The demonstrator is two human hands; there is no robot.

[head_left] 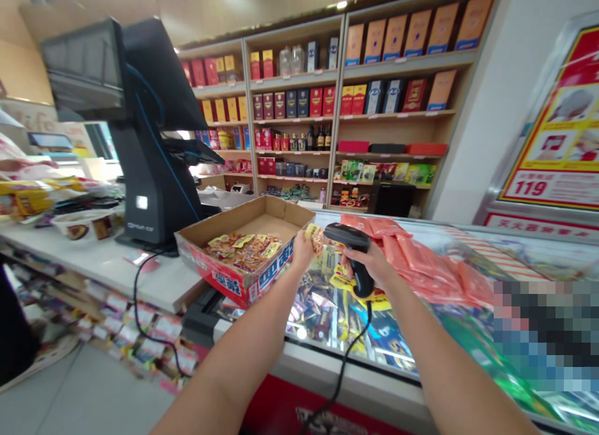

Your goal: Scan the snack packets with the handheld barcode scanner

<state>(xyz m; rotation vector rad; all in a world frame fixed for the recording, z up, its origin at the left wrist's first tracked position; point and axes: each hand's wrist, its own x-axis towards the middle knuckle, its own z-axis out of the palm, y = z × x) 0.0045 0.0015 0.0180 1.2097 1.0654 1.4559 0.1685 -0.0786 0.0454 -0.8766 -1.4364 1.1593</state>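
My left hand (302, 251) is closed on a small yellow-and-orange snack packet (315, 236), held up just right of an open cardboard box (276, 215). Several more such packets (243, 248) lie in the box. My right hand (372, 263) grips a black barcode scanner (353, 251) by its handle, its head pointing left at the held packet. The scanner's black cable (344, 360) hangs down between my forearms.
The box rests across a white counter (112, 260) and a glass-topped freezer (374, 347). A black checkout terminal (150, 141) stands on the counter at left. A stack of pink plastic bags (421, 260) lies on the freezer lid. Shelves of boxed goods (327, 98) fill the back wall.
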